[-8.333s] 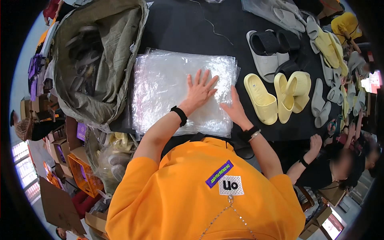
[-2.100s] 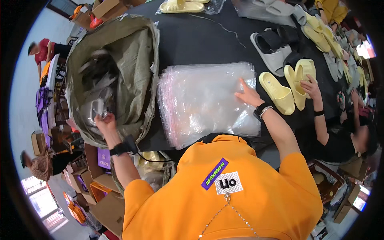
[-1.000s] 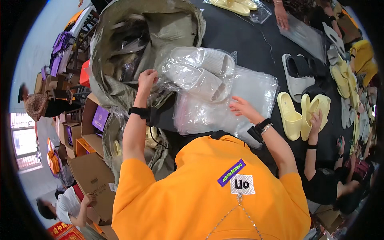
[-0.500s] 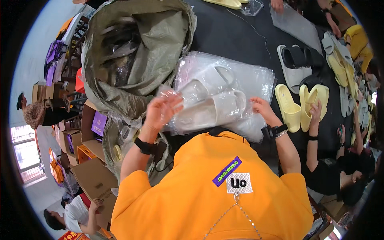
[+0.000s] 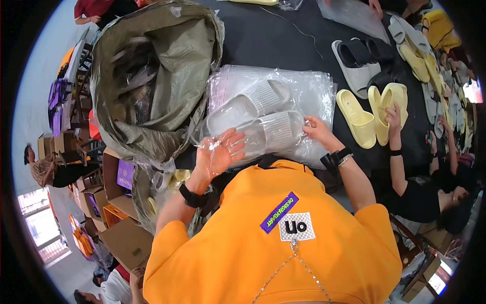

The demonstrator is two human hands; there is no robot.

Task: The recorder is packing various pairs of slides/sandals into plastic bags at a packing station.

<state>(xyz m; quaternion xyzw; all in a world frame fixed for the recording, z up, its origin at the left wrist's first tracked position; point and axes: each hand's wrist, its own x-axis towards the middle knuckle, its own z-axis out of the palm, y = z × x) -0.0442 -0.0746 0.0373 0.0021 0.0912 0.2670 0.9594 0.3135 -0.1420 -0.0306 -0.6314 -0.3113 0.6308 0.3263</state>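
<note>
A pair of pale grey slide sandals point(image 5: 276, 129) lies side by side in a clear plastic bag, ribbed straps facing up and toes toward the right. Beneath them is a stack of clear plastic bags point(image 5: 316, 93). My left hand point(image 5: 218, 153) is open beside the heel end, palm up with fingers spread, against the loose film of the bag. At the toe end, my right hand point(image 5: 319, 133) pinches the bag's edge between thumb and fingers.
A large grey-green woven sack point(image 5: 195, 55) with wrapped items stands at the left. Yellow slides point(image 5: 356, 119) and grey-and-black slides point(image 5: 352, 66) rest on the dark table at the right. A co-worker's hand point(image 5: 394, 119) touches one yellow slide. Cardboard boxes point(image 5: 126, 243) stand lower left.
The bagged slides now show their ribbed straps, where smooth surfaces showed before. My left hand has turned palm up and moved lower along the bag. The whole view has shifted slightly.
</note>
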